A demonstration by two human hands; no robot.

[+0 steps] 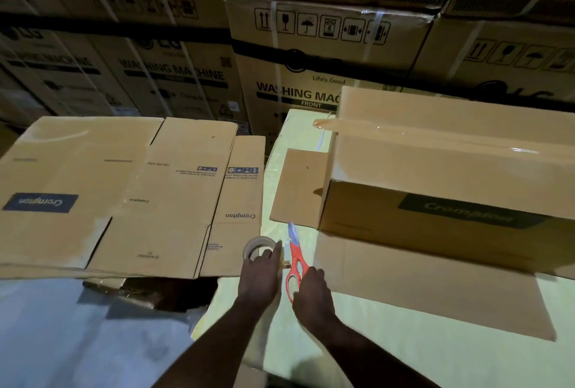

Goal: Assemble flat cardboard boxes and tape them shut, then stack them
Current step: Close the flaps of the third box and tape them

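An assembled Crompton cardboard box (451, 170) lies on the pale table (404, 350) at the right, with clear tape along its top seam and its side flaps spread flat. A stack of flat Crompton boxes (124, 194) lies at the left. My left hand (259, 275) grips a roll of clear tape (256, 247) at the table's left edge. My right hand (312, 291) holds the handle of red-orange scissors (297, 260), whose blades point away from me toward the box.
Tall stacks of large washing machine cartons (311, 61) fill the background. A dark gap (161, 291) lies under the flat boxes' near edge, beside the table. A bluish floor or sheet (77, 341) spreads at the lower left.
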